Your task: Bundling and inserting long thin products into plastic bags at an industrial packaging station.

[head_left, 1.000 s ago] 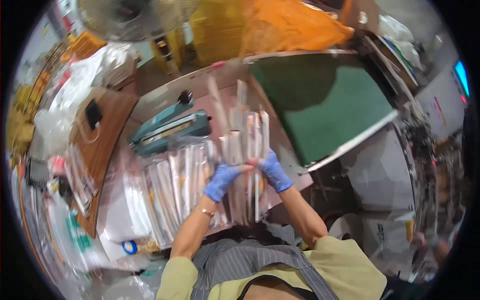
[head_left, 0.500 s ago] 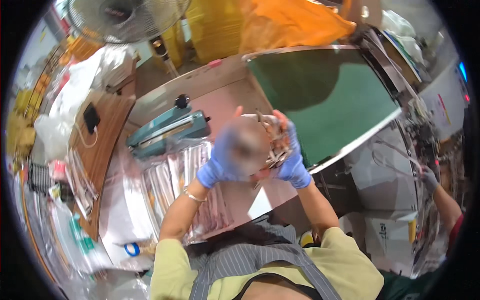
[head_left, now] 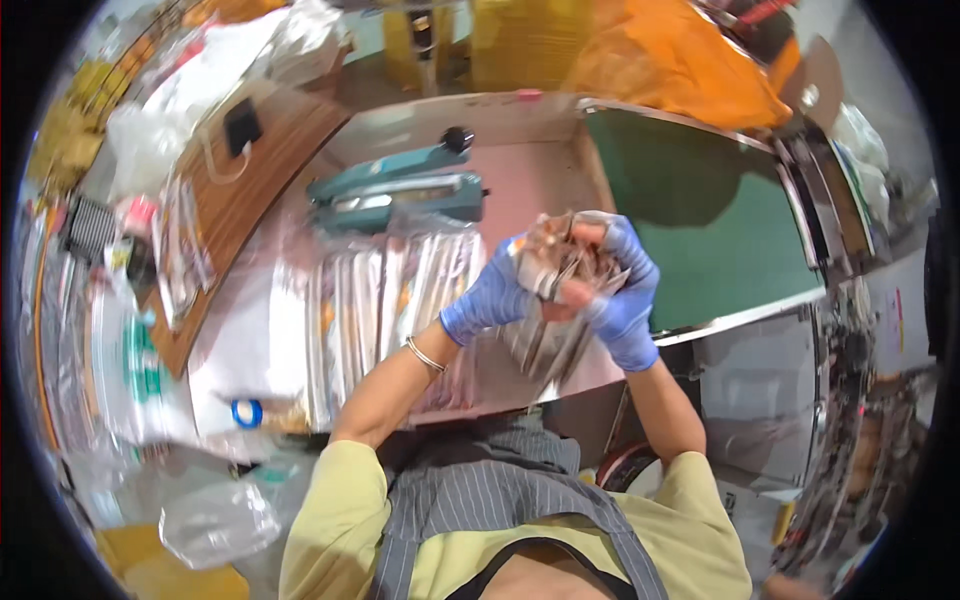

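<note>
My left hand [head_left: 497, 292] and my right hand [head_left: 628, 292] wear blue gloves with bare fingertips. Between them, above the pink-lined table, they grip a bundle of thin brown-and-white pieces [head_left: 575, 255], blurred and partly covered by the fingers; its kind is unclear. Both hands are closed round it from either side. Just below, grey-brown flat strips [head_left: 548, 345] stick out toward me; whether they belong to the bundle I cannot tell. To the left of my hands, flat clear-wrapped packets [head_left: 385, 300] lie side by side in rows. Behind these stands a teal bag sealer [head_left: 400, 205].
A green mat [head_left: 715, 240] with a pale edge covers the table's right part. At left is a brown wooden board [head_left: 255, 190] with a dark device [head_left: 241, 127] on it. A blue tape roll [head_left: 246, 413] lies near the front left. Orange sheeting [head_left: 680, 65] is at the back.
The view has shifted, so the table and its things sit farther right or higher. My hands have turned the bundle and still hold it together. The other person's arm at right no longer shows clearly.
</note>
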The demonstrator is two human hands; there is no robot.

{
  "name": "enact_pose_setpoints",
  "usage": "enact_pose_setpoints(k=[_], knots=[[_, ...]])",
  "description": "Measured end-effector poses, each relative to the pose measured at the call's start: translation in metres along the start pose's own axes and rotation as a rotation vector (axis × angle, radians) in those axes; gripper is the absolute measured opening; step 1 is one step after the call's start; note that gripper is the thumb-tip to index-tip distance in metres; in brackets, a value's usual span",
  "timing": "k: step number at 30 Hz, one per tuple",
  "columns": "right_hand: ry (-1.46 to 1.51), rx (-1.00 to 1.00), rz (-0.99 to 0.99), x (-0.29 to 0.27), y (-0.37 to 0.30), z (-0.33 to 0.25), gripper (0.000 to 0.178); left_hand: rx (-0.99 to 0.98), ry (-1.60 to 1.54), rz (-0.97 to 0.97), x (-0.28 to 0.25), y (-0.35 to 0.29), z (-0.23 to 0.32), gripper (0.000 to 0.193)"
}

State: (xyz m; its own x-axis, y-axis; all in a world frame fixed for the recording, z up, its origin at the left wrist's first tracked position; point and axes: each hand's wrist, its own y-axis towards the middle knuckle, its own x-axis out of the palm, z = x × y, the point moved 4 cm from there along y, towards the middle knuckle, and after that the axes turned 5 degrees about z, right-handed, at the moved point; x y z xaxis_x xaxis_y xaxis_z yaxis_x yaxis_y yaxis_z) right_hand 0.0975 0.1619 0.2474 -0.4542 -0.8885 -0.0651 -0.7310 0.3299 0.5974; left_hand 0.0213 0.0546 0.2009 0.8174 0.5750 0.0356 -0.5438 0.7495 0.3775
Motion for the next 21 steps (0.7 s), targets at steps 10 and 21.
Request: enact_pose_setpoints(k=[10, 21], knots=[[0.598, 1.055, -0.614, 0.153, -0.072, 0.064, 0.038, -0.727, -0.328, 0.41, -0.068, -0.189, 0.019, 0.059], [0.465, 1.089, -0.624, 0.226, -0.102, 0.077, 0.021, -0.541, 1.403, 0.571, -0.299, -0.341, 0.045, 0.018]])
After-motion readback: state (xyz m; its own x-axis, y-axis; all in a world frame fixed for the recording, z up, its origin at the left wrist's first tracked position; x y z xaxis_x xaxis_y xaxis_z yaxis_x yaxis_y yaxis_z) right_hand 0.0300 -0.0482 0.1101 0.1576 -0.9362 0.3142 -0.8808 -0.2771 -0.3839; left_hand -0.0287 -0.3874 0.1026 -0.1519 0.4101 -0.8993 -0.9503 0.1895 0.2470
